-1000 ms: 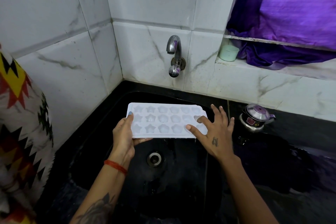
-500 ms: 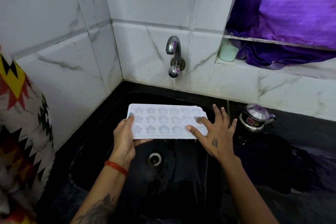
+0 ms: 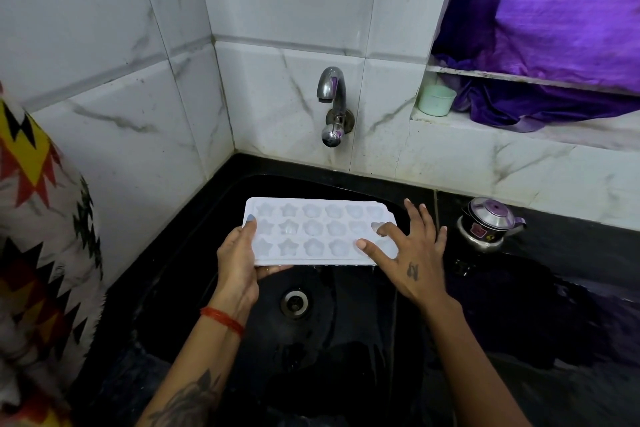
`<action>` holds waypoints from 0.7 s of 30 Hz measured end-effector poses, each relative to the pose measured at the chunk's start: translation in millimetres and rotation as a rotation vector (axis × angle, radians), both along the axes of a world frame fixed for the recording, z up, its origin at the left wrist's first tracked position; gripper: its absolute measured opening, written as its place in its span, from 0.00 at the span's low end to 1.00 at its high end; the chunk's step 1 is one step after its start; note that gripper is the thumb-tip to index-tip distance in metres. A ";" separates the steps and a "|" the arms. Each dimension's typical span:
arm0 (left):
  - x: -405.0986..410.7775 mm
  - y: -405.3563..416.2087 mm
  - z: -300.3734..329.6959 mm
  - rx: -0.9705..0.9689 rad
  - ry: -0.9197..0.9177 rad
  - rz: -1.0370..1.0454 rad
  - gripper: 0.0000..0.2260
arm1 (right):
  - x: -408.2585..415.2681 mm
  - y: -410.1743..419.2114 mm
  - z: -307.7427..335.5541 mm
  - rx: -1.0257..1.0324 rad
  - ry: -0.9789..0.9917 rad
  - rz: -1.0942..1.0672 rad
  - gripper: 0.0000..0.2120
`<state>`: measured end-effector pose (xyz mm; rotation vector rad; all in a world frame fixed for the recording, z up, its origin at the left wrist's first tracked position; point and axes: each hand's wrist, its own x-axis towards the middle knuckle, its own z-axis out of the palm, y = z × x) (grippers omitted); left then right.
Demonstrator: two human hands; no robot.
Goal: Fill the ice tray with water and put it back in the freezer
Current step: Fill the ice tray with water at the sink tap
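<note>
- Holding the white ice tray (image 3: 320,230) over the black sink (image 3: 194,253), the left hand (image 3: 239,262) grips the tray's left end, with the thumb on top and the fingers curled under it.
- The tray sits flat in the air, below the tap (image 3: 331,104) and a bit in front of it.
- The tray has three rows of little star and flower shaped cups. I cannot tell if there is water in them.
- The right hand (image 3: 410,258) rests on the tray's right end. Its fingers are spread apart and lie flat on top. It presses down and does not grab.
- The tap is shiny metal and sticks out of the white marble wall (image 3: 270,3). No water comes out of it.
- The round drain (image 3: 295,302) is at the bottom of the sink, under the tray's near edge.
- The sink looks wet and shiny.
- A small metal pot (image 3: 488,222) with a lid sits on the black counter to the right of the sink, near the right hand but not touching it.
- A pale green cup (image 3: 435,100) stands on the ledge up on the right.
- A purple cloth (image 3: 554,17) hangs beside the green cup and fills the top right corner.
- A bright cloth (image 3: 38,236) with zigzag shapes is at the far left.
- A red thread band (image 3: 221,319) goes around the left wrist.
</note>
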<state>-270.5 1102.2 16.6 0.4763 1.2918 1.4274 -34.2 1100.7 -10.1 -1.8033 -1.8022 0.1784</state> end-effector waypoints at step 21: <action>1.1 -0.7 1.2 -0.007 0.000 0.000 0.08 | -19.3 8.6 5.2 0.138 -0.086 0.139 0.34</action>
